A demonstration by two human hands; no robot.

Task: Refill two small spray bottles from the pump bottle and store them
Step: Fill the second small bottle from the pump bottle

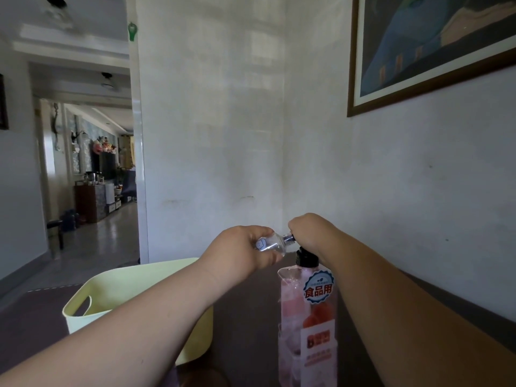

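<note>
My left hand [245,247] grips a small clear spray bottle [272,244], held on its side with its neck pointing right. My right hand [310,233] is curled over the top of the tall pink pump bottle [307,317], right where the small bottle's dark neck meets it; the pump head itself is hidden under my fingers. The pump bottle stands upright on the dark table [251,317], with a black collar and a round blue-and-red sticker. I see no second small spray bottle.
A pale yellow plastic basket [92,300] with a cut-out handle sits on the table to the left, partly behind my left forearm. A white wall stands close behind, with a framed picture [418,51] at the upper right. A doorway opens at the left.
</note>
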